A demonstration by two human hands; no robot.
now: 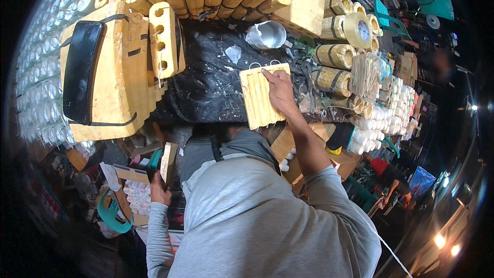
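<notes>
**Right hand [280,90] on a yellow, grooved, rectangular block [256,98]**

The block sits at the near edge of the black-covered worktop [206,90]; whether that hand clenches it, I cannot tell. At near left, the left hand [160,192] grasps a narrow, pale-yellow slab [168,158].

Right hand [281,90] forward (left hand [160,192] nearer the body)

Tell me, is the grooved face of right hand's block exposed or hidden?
Mostly exposed: long grooves show on the yellow block; the right hand covers part.
</notes>
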